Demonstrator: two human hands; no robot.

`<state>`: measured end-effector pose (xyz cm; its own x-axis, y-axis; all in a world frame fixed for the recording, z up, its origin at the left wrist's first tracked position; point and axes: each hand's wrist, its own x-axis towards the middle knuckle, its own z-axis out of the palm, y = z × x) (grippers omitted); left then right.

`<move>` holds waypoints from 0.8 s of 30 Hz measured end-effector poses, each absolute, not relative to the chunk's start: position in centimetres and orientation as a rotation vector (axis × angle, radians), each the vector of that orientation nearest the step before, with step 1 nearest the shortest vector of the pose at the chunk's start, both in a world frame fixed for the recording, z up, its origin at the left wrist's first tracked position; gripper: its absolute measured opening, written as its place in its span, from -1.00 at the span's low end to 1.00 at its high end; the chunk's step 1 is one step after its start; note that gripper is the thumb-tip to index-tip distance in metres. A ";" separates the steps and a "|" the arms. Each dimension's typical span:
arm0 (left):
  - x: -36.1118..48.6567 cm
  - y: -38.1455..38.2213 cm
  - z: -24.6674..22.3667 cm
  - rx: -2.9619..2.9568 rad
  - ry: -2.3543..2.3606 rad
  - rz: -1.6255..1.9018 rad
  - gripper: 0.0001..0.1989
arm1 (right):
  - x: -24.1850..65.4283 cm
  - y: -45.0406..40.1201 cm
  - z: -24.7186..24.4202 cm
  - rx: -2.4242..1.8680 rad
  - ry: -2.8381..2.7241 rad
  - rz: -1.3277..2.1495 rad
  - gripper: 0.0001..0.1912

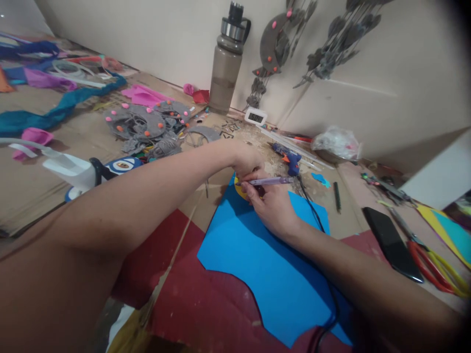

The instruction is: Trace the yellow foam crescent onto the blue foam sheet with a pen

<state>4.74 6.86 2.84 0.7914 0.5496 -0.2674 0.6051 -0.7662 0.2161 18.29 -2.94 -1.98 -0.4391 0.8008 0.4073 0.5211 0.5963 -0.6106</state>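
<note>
A blue sheet (pixel 235 240) with a wavy cut edge lies in front of me. At its far end is a small yellow piece (pixel 240 189) with a curved edge, mostly covered by my hands. My right hand (pixel 274 203) is closed around a light purple pen (pixel 270 181), which lies nearly level with its tip toward the left. My left hand (pixel 249 159) reaches across and bends down over the yellow piece, touching or nearly touching my right hand. Its fingers are curled, and what they grip or press is hidden.
Behind the sheet are a blue glue gun (pixel 293 163), a small digital clock (pixel 255 116) and a tall water bottle (pixel 225 63). The glue gun's black cord (pixel 312 208) crosses the sheet. Scissors (pixel 429 264) and a phone (pixel 392 245) lie right; grey felt crafts (pixel 138 122) lie left.
</note>
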 end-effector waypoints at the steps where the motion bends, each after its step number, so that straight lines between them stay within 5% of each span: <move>1: 4.8 6.9 2.8 2.687 0.891 -0.279 -0.74 | 18.3 -2.9 -2.0 -1.040 -2.140 0.516 -0.84; 24: 4.9 6.6 3.3 2.648 0.949 -0.311 -0.76 | 18.3 -2.9 -2.3 -1.036 -2.185 0.425 -0.84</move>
<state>4.92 6.56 3.26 0.7571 0.5785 -0.3036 0.6459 -0.7326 0.2147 18.26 -2.87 -2.27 -0.4581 0.7757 0.4341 0.5565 0.6311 -0.5405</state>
